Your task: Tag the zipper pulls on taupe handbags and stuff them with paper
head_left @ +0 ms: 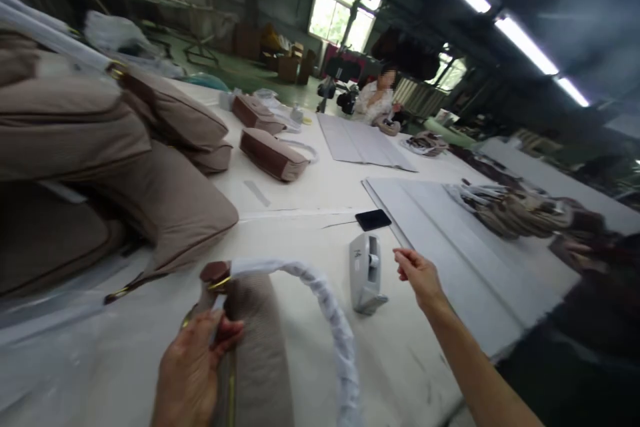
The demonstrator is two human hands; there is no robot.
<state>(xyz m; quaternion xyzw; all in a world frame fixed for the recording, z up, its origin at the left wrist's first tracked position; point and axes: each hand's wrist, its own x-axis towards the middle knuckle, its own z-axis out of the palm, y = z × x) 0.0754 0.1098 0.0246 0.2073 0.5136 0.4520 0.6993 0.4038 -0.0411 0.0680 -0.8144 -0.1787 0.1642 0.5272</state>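
A taupe handbag [260, 347] with a brass zipper lies in front of me. Its handle [325, 300], wrapped in white material, arcs to the right from a brown leather tab. My left hand [195, 360] is closed on the bag's top edge, just below that tab and its gold-coloured ring. To the right of the bag stands a grey tape dispenser [365, 273]. Beyond the dispenser's right side my right hand [417, 273] is raised, thumb and fingers pinched together; anything between them is too small to make out.
Taupe bags [175, 207] are piled at left beside clear plastic [55, 360]. A phone [373, 219] lies behind the dispenser, near grey boards [440, 233]. Two brown-and-taupe bags, one a nearer bag [275, 155], lie farther back. A person [375, 100] sits across the table; bundled handles [520, 210] lie right.
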